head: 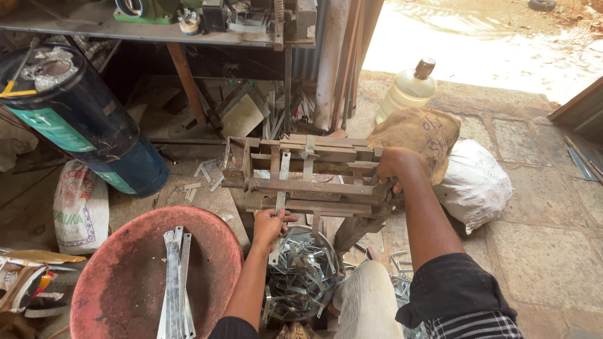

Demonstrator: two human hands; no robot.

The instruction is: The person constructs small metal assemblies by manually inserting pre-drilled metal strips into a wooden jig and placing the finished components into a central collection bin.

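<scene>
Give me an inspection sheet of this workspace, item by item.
Surface: dusty stone-slab floor.
Job's things: rusty metal bending jig; thin grey metal strip fed into it; round basin of bent metal clips below.
Clutter: red round basin holding flat strips; dark blue drum; printed white sack; burlap sack; pale plastic jug.
Hands: left hand grips the strip; right hand rests on the jig's right end.
Cables: nothing seen.
Surroundings: cluttered shelf above, sunlit ground beyond.

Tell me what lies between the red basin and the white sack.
Head view: a pan of bent metal clips and the person's knee, with the left hand above them.
</scene>
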